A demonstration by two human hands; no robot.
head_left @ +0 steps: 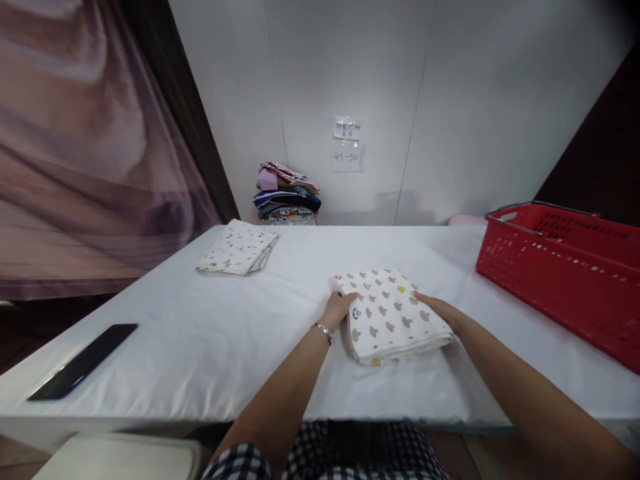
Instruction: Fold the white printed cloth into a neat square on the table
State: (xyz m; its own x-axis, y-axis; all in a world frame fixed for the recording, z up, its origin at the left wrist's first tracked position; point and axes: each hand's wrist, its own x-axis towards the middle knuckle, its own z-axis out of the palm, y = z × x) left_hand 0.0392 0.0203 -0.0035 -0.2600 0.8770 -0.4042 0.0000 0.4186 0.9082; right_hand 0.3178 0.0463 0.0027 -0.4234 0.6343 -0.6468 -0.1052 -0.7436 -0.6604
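Observation:
A folded white cloth (385,313) with grey, yellow and purple mushroom prints lies on the white-covered table (210,340), near its front edge. At its left side my left hand (340,308) grips the edge, thumb on top and fingers hidden beneath. My right hand (440,310) holds the cloth's right side, its thumb over the top and the other fingers mostly out of sight. Farther back on the left sits another folded white cloth (237,248) with small dark prints, apart from both hands.
A red plastic basket (560,280) stands on the table's right side. Behind the far edge rises a stack of folded fabrics (287,193), beneath handwritten paper notes (347,157) on the wall. A flat black object (83,363) lies at the left front. A pinkish curtain (90,147) hangs left.

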